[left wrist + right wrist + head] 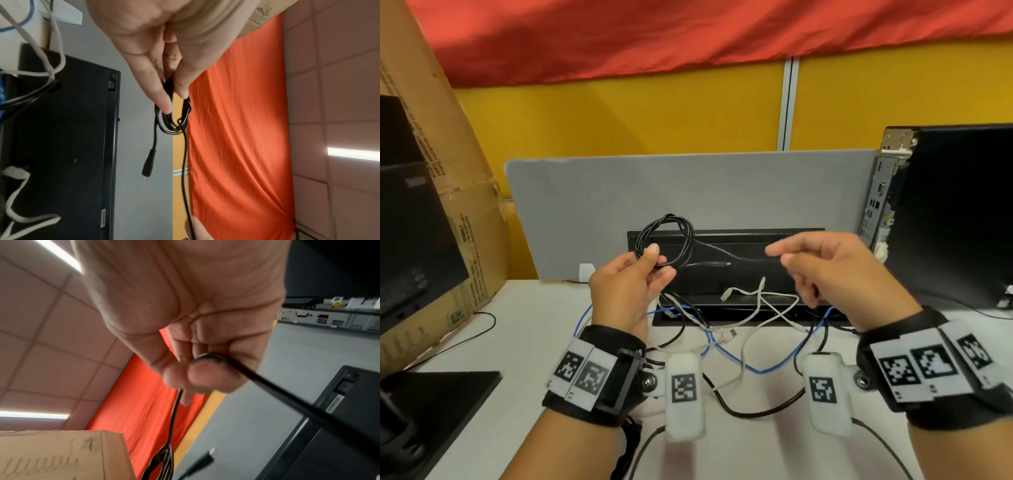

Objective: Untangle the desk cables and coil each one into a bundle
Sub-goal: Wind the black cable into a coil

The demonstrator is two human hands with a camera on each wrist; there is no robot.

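Note:
A thin black cable is wound into a small coil (666, 240), raised above the desk. My left hand (659, 263) pinches the coil's lower edge between thumb and fingers; in the left wrist view the coil (174, 120) hangs from the left hand (174, 99). The cable's plug end (714, 264) sticks out to the right of the coil and also shows as the plug end (148, 165). One loose strand runs right to my right hand (779, 257), which pinches it. In the right wrist view that strand (267, 386) bends over the curled fingers (205, 378).
A tangle of white cable (756, 308), blue cable (726, 356) and thicker black cable (750, 413) lies on the white desk (534, 342) below my hands. A black cable box (756, 281) and grey divider (619, 192) stand behind. Cardboard box (448, 171) left, computer tower (955, 222) right.

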